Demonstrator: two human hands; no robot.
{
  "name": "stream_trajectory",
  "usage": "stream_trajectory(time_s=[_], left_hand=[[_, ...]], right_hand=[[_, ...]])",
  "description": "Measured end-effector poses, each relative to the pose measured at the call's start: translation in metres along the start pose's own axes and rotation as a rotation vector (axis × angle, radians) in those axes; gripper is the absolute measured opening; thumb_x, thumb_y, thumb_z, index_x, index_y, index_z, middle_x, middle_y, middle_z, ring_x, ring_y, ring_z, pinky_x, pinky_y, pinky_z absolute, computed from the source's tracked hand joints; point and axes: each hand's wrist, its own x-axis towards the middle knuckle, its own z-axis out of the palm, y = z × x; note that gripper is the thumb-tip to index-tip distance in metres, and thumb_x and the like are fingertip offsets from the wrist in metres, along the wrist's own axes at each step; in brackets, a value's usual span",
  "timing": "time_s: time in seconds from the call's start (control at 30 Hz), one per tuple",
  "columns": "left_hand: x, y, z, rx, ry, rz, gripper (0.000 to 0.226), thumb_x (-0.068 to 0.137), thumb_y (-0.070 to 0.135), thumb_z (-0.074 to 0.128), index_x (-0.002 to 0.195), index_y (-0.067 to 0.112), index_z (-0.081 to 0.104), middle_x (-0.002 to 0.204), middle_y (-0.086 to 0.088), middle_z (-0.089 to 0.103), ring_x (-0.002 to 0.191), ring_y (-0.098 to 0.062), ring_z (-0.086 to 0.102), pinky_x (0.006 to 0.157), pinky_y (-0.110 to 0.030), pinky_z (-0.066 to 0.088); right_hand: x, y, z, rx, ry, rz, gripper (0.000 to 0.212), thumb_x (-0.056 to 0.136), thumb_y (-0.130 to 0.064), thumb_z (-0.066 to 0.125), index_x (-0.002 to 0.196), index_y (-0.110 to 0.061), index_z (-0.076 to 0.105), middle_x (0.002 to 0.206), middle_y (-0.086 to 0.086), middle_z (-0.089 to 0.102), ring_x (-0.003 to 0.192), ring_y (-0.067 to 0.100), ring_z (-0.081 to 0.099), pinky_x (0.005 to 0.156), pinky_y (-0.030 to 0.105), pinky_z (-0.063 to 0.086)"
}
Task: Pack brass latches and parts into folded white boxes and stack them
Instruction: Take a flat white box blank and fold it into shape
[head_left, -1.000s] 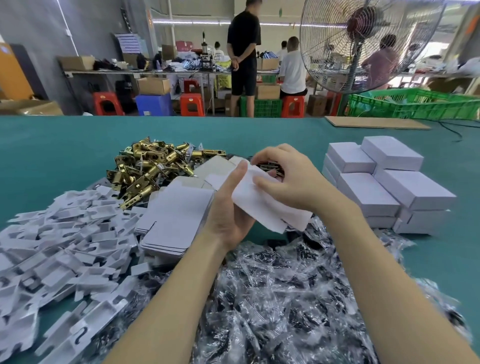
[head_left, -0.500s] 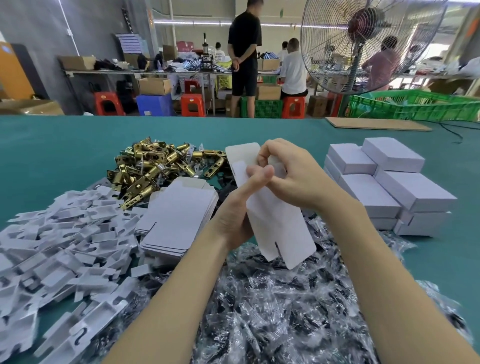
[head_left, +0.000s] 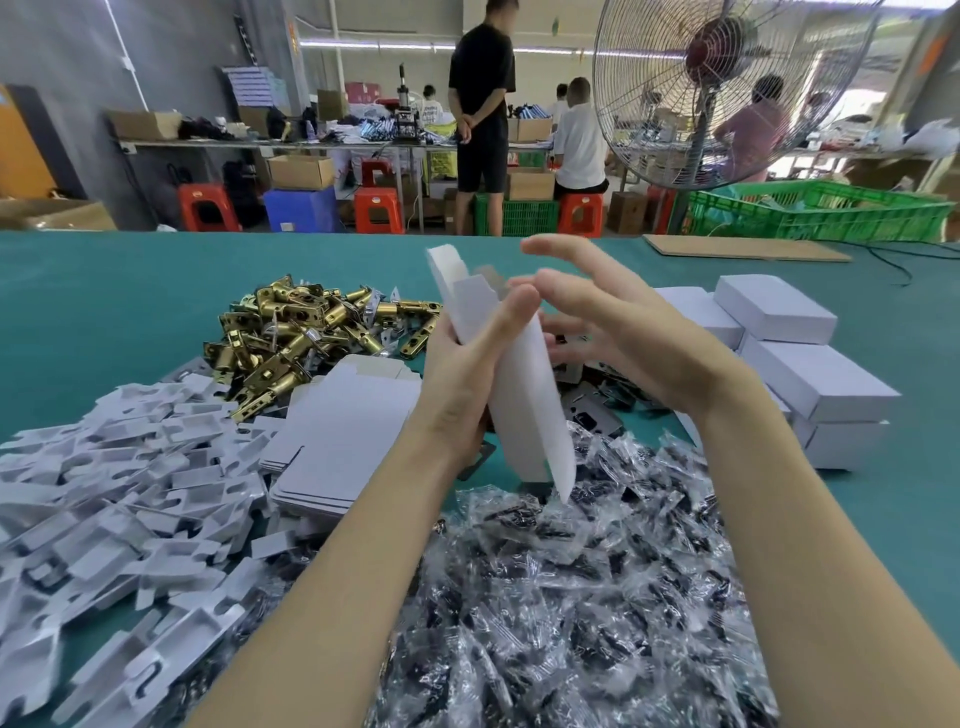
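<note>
My left hand (head_left: 467, 374) grips a flat white box blank (head_left: 524, 410), held nearly upright over the table's middle, its thumb along the card's face. My right hand (head_left: 608, 322) is just right of the blank with straight, spread fingers, holding nothing. A pile of brass latches (head_left: 306, 338) lies behind and left of my left hand. A stack of flat box blanks (head_left: 343, 431) sits left of my left wrist. Folded white boxes (head_left: 810, 374) are stacked at the right.
White card inserts (head_left: 114, 488) are heaped at the left. Clear bags of dark small parts (head_left: 571, 587) cover the near table. Metal plates (head_left: 592, 410) lie behind the blank. A standing fan (head_left: 717, 88), green crates (head_left: 821, 213) and people are beyond the teal table (head_left: 104, 312).
The blank has turned from lying across my hands to standing nearly upright in my left hand. My right hand has let go of it and spread its fingers beside it.
</note>
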Motion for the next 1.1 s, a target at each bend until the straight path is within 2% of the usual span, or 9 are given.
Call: stream_trajectory(time_s=[0.13,0.23,0.4,0.5,0.63,0.73,0.83,0.97,1.1], left_hand=[[0.004,0.001,0.001,-0.086,0.200,0.012,0.109,0.027,0.078,0.088,0.110,0.014,0.061,0.094,-0.006,0.068,0.093,-0.031,0.071,0.092,-0.054,0.058],[0.007,-0.002,0.000,-0.123,0.288,0.048,0.081,0.042,0.066,0.090,0.099,0.020,0.059,0.073,0.010,0.065,0.071,-0.012,0.066,0.071,-0.034,0.058],[0.011,-0.003,-0.005,-0.107,0.320,0.024,0.083,0.051,0.062,0.085,0.117,0.026,0.051,0.094,0.007,0.067,0.077,-0.006,0.070,0.074,-0.030,0.059],[0.014,-0.006,-0.007,-0.009,0.292,-0.017,0.085,0.063,0.048,0.088,0.130,0.025,0.040,0.111,0.001,0.068,0.094,-0.010,0.073,0.080,-0.033,0.061],[0.015,-0.013,-0.005,0.165,0.286,-0.008,0.067,0.064,0.048,0.089,0.116,0.017,0.061,0.105,0.005,0.074,0.094,-0.007,0.073,0.069,-0.025,0.059],[0.016,-0.014,-0.005,0.273,0.260,0.035,0.064,0.058,0.051,0.087,0.109,0.022,0.064,0.101,0.008,0.077,0.092,-0.006,0.074,0.077,-0.030,0.061],[0.019,-0.016,-0.015,0.265,0.234,0.039,0.045,0.072,0.029,0.085,0.112,0.023,0.063,0.108,0.002,0.076,0.099,-0.013,0.073,0.087,-0.042,0.061],[0.023,-0.009,-0.031,0.220,0.116,-0.019,0.029,0.089,0.008,0.075,0.110,0.024,0.064,0.110,0.000,0.076,0.104,-0.019,0.073,0.089,-0.045,0.061],[0.017,-0.003,-0.033,0.224,-0.142,-0.118,0.029,0.093,0.005,0.069,0.117,0.021,0.065,0.111,-0.001,0.077,0.104,-0.019,0.073,0.078,-0.030,0.060]], right_hand=[[-0.003,0.008,-0.008,-0.156,-0.285,0.201,0.098,0.072,-0.055,0.078,0.156,-0.038,0.031,0.137,-0.011,0.064,0.121,0.011,0.065,0.105,0.044,0.051],[-0.002,0.011,0.007,-0.346,-0.378,0.221,0.061,0.083,-0.041,0.082,0.137,-0.033,0.055,0.121,-0.009,0.072,0.112,0.012,0.069,0.101,0.043,0.053],[0.008,0.014,0.020,-0.555,-0.252,0.195,0.036,0.085,-0.041,0.079,0.115,-0.024,0.067,0.107,-0.006,0.075,0.099,0.014,0.071,0.091,0.039,0.058],[0.010,0.016,0.015,-0.687,-0.092,0.200,0.030,0.085,-0.048,0.075,0.100,-0.025,0.065,0.093,-0.007,0.071,0.081,0.011,0.067,0.065,0.022,0.052],[0.015,0.024,0.016,-0.850,0.210,0.219,0.055,0.075,-0.063,0.076,0.097,-0.020,0.050,0.093,-0.002,0.059,0.081,0.014,0.059,0.061,0.032,0.046],[0.017,0.029,0.028,-0.897,0.296,0.235,0.055,0.073,-0.062,0.072,0.089,-0.021,0.039,0.093,0.002,0.054,0.076,0.018,0.057,0.054,0.033,0.041],[0.019,0.031,0.028,-0.831,0.256,0.220,0.060,0.072,-0.068,0.073,0.094,-0.021,0.043,0.094,-0.001,0.055,0.078,0.013,0.058,0.054,0.032,0.046],[0.011,0.029,0.004,-0.529,0.161,0.172,0.049,0.081,-0.061,0.075,0.118,-0.035,0.053,0.102,-0.020,0.063,0.092,-0.004,0.064,0.062,0.012,0.050],[0.008,0.036,-0.010,-0.129,0.233,-0.033,0.037,0.091,-0.039,0.072,0.124,-0.040,0.055,0.108,-0.002,0.075,0.099,0.018,0.073,0.086,0.039,0.058]])
